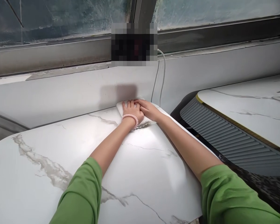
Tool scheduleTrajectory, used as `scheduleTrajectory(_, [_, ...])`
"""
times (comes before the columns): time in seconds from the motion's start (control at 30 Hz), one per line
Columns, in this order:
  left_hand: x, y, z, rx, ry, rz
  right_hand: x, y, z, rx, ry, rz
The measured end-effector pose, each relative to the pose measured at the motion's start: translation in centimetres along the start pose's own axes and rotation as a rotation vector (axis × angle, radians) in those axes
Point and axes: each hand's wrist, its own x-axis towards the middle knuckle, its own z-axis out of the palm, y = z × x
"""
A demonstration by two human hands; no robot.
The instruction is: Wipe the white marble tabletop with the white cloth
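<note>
One white folded cloth lies on the white marble-patterned tabletop, at its far edge nr the white wall panel. Two bare hands press on it: the L hand, w/ one pink coiled wristband, has its fingers spread flat on top; the R hand touches the L, its fingers over cloth & L fingers, can't tell if gripping. Two thin cables hang behind, & a 2nd marble-patterned tabletop w/ gold edging stands to the R.
</note>
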Motion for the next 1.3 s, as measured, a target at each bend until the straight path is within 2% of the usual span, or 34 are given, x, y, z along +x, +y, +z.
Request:
scheduleTrajectory(0.17, [0.4, 2.9, 0.9, 0.003, -0.022, 0.018, -2.2, 1.9, -1.7, -0.066, 0.004, 0.040])
scheduleTrajectory(0.33, [-2.5, 5.6, 0.7, 0.008, -0.041, 0.058, -6.0, 1.6, -3.1, -0.095, -0.031, 0.036])
scheduleTrajectory(0.57, [-9.8, 9.6, 0.1, -0.022, -0.018, 0.083, -13.2, -2.3, -5.1, -0.016, -0.065, 0.039])
scheduleTrajectory(0.77, [-15.8, 12.2, -0.2, -0.022, -0.024, 0.219, -20.2, -6.8, -6.1, -0.091, -0.004, 0.069])
scheduleTrajectory(0.9, [-19.1, 12.9, -1.3, -0.012, -0.099, 0.303, -23.7, -9.6, -6.2, -0.151, -0.003, 0.087])
scheduleTrajectory(1.07, [-20.7, 12.9, -1.9, -0.008, -0.138, 0.338, -25.0, -11.3, -5.9, -0.182, 0.027, 0.107])
scheduleTrajectory(1.3, [-19.6, 12.3, -1.2, -0.028, -0.109, 0.310, -23.2, -10.9, -5.8, -0.163, 0.005, 0.101])
